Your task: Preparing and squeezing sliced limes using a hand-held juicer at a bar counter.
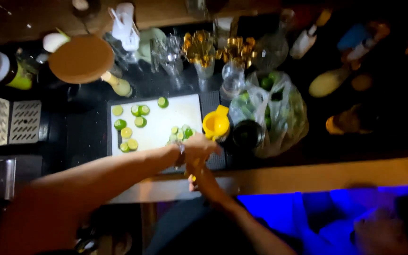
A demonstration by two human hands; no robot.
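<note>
The scene is dim, with warm light falling mainly on the white rectangular cutting board [171, 120] at the centre. Edges sink into deep shadow. A saturated blue glow fills the lower right. Motion blur softens both hands and the background bottles.

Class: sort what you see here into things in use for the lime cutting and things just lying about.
In use: left hand, right hand, white cutting board, lime halves, yellow citrus squeezer.

Lying about: bag of limes, round wooden lid, metal grater, glasses.
</note>
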